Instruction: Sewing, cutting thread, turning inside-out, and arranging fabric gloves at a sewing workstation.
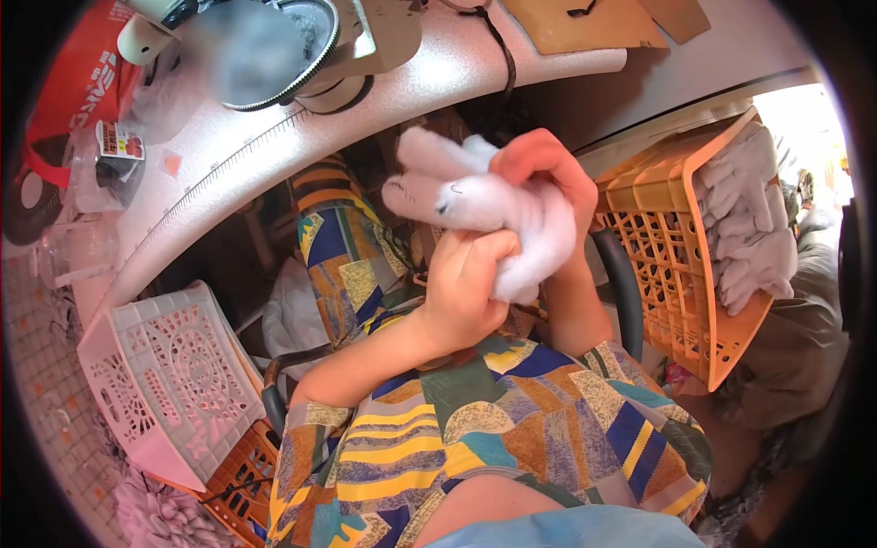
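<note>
A white knit glove [530, 217] is held up in front of my chest, its finger ends pointing to the upper left. My left hand [470, 279] is closed on the glove's lower side, with the fingers curled into a fist against the fabric. Over its upper right side bends my right hand [553, 164], thumb and fingers closed around the fabric. A small dark mark shows on one glove finger. Part of the right hand's grip is hidden behind the glove.
An orange crate [662, 265] with several white gloves [754, 219] stands at right. At left a pale plastic crate [174, 374] sits over an orange crate [242, 475], near a glove pile [169, 511]. The table [438, 78] carries a round mirror [265, 55] and cardboard [585, 23]. Black armrests flank me.
</note>
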A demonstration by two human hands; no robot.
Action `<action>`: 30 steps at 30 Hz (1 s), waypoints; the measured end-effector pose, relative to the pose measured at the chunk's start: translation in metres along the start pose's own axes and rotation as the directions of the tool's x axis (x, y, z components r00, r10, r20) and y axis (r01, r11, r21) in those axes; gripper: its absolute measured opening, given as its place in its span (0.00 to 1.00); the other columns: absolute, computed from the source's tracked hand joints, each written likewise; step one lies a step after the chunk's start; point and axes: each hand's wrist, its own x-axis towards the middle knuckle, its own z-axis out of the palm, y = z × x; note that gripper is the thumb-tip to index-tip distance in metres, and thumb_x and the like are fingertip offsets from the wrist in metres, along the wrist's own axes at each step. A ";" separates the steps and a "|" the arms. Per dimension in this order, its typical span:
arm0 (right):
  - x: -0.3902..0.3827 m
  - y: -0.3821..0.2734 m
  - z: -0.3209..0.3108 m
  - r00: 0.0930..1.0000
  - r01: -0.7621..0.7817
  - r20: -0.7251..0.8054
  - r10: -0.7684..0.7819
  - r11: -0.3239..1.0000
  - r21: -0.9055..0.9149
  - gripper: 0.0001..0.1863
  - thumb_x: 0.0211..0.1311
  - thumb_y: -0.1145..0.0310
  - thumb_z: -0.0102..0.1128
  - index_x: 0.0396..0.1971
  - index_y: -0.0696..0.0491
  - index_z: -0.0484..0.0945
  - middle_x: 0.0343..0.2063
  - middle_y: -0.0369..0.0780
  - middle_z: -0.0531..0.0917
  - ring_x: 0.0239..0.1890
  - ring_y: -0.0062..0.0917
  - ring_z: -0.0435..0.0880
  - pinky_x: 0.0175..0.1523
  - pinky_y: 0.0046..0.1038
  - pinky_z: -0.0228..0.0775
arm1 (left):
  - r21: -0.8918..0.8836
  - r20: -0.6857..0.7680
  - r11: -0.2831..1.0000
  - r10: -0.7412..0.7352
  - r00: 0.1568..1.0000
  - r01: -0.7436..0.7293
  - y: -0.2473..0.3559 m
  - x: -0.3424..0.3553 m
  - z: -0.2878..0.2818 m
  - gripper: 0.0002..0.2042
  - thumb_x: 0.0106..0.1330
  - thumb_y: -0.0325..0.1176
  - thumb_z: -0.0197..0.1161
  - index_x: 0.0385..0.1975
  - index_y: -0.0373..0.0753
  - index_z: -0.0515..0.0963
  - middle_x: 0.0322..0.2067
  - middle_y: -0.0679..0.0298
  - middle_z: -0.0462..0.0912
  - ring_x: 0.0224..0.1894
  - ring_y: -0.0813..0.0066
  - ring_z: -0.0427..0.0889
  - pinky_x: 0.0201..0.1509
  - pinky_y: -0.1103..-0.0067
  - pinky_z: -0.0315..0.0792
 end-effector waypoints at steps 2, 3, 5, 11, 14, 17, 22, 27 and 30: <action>-0.009 0.001 -0.005 0.997 0.055 -0.043 -0.057 0.998 -0.032 0.06 0.48 0.79 0.59 0.22 0.56 0.70 0.26 0.37 0.74 0.31 0.21 0.75 0.37 0.21 0.68 | 0.022 0.018 0.999 0.027 0.999 -0.027 -0.005 0.004 -0.006 0.19 0.40 0.19 0.63 0.36 0.35 0.72 0.27 0.56 0.73 0.28 0.53 0.71 0.30 0.67 0.64; -0.012 0.001 -0.007 0.996 0.072 -0.051 -0.077 0.993 -0.091 0.08 0.51 0.79 0.56 0.19 0.54 0.67 0.23 0.36 0.73 0.33 0.23 0.77 0.40 0.23 0.70 | 0.032 0.027 0.999 0.038 0.999 -0.039 -0.007 0.007 -0.009 0.19 0.39 0.20 0.64 0.36 0.35 0.71 0.26 0.57 0.72 0.27 0.54 0.70 0.29 0.67 0.64; -0.022 0.009 -0.005 0.992 0.099 -0.073 -0.101 0.994 -0.036 0.06 0.52 0.79 0.55 0.22 0.56 0.68 0.25 0.38 0.75 0.33 0.26 0.79 0.40 0.25 0.73 | 0.077 0.040 0.993 0.082 0.996 -0.085 -0.010 0.010 -0.009 0.19 0.39 0.23 0.65 0.35 0.35 0.71 0.24 0.58 0.71 0.25 0.57 0.69 0.27 0.68 0.62; -0.017 -0.003 0.016 0.942 -0.198 -0.264 0.206 0.979 0.055 0.15 0.56 0.74 0.56 0.44 0.60 0.69 0.33 0.45 0.81 0.37 0.34 0.83 0.41 0.30 0.77 | 0.220 -0.016 0.939 0.273 0.962 -0.263 -0.003 0.006 0.008 0.14 0.43 0.27 0.60 0.32 0.35 0.73 0.21 0.61 0.69 0.21 0.64 0.68 0.23 0.71 0.60; -0.007 -0.015 0.005 0.964 -0.245 -0.107 0.244 0.970 0.001 0.23 0.55 0.71 0.61 0.51 0.60 0.68 0.34 0.45 0.82 0.38 0.31 0.84 0.44 0.29 0.77 | 0.176 0.041 0.954 0.241 0.970 -0.245 -0.012 0.010 -0.004 0.14 0.43 0.28 0.61 0.32 0.35 0.74 0.22 0.61 0.70 0.21 0.64 0.69 0.23 0.71 0.61; -0.013 -0.018 -0.010 0.924 -0.381 0.119 0.363 0.894 0.236 0.33 0.44 0.74 0.72 0.52 0.58 0.69 0.41 0.41 0.81 0.45 0.24 0.81 0.52 0.25 0.73 | 0.134 0.022 0.989 -0.062 0.998 0.058 -0.025 0.034 -0.023 0.16 0.43 0.20 0.61 0.36 0.35 0.72 0.25 0.53 0.75 0.30 0.51 0.77 0.34 0.66 0.71; -0.024 -0.005 -0.011 0.914 -0.391 0.230 0.335 0.566 0.726 0.46 0.44 0.74 0.74 0.65 0.56 0.59 0.52 0.42 0.76 0.55 0.26 0.76 0.60 0.29 0.68 | -0.263 0.307 0.831 -0.410 0.859 0.491 -0.031 0.047 -0.021 0.15 0.50 0.18 0.48 0.40 0.34 0.70 0.33 0.65 0.75 0.37 0.78 0.74 0.45 0.81 0.70; -0.017 -0.005 0.002 0.927 -0.323 0.201 0.318 0.399 0.858 0.62 0.43 0.73 0.69 0.72 0.43 0.32 0.59 0.46 0.69 0.58 0.31 0.73 0.61 0.31 0.66 | -0.354 0.358 0.694 -0.518 0.777 0.626 -0.035 0.041 -0.002 0.13 0.64 0.29 0.57 0.47 0.35 0.70 0.41 0.65 0.78 0.43 0.80 0.76 0.49 0.79 0.71; -0.012 -0.016 0.005 0.891 -0.353 0.119 0.438 0.505 0.788 0.62 0.36 0.70 0.68 0.72 0.49 0.37 0.60 0.44 0.69 0.56 0.34 0.75 0.63 0.33 0.65 | -0.284 0.335 0.724 -0.539 0.773 0.628 -0.034 0.039 0.002 0.15 0.63 0.28 0.56 0.50 0.34 0.70 0.43 0.63 0.79 0.46 0.76 0.78 0.51 0.77 0.71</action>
